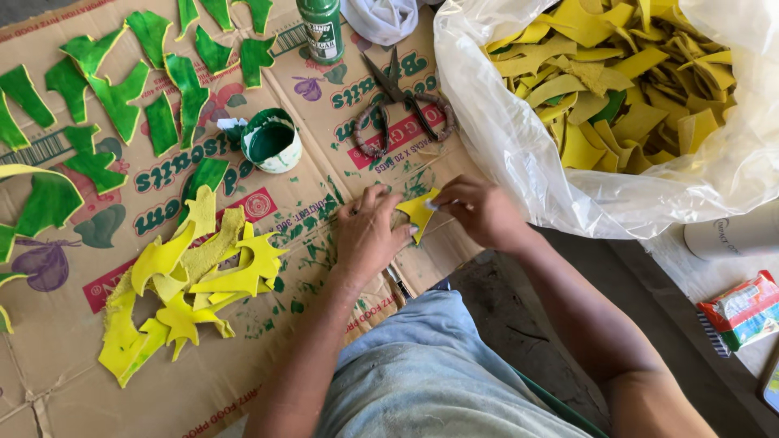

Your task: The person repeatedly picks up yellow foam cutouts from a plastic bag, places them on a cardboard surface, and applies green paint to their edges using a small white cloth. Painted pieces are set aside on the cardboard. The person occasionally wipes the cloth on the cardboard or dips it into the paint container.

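a small yellow scrap (418,211) is gripped between both hands, just below the scissors (399,104), which serve here as the landmark. the left hand (369,234) is laid flat over the flattened cardboard (243,373), below and slightly left of the scissors, with its fingertips pinching the left edge of the scrap. the right hand (480,212), below and to the right of the scissors, is closed on the right edge of the same scrap, and a thin white stick-like tool, too small to make out clearly, is seen at its fingertips. the scissors are lying open on the cardboard, their handles wrapped in cord. left of the scissors a small pot of green paint (272,139) is set, with a green bottle (321,28) above and left of them beside a bundle of white cloth (381,18). well to the lower left of the scissors a heap of yellow cut pieces (187,284) is piled, and far to their left green painted pieces (114,89) are spread apart from one another. to the right of the scissors a clear plastic bag (519,154) filled with more yellow scraps (617,81) is opened wide. green paint smears are scattered on the cardboard below the scissors.
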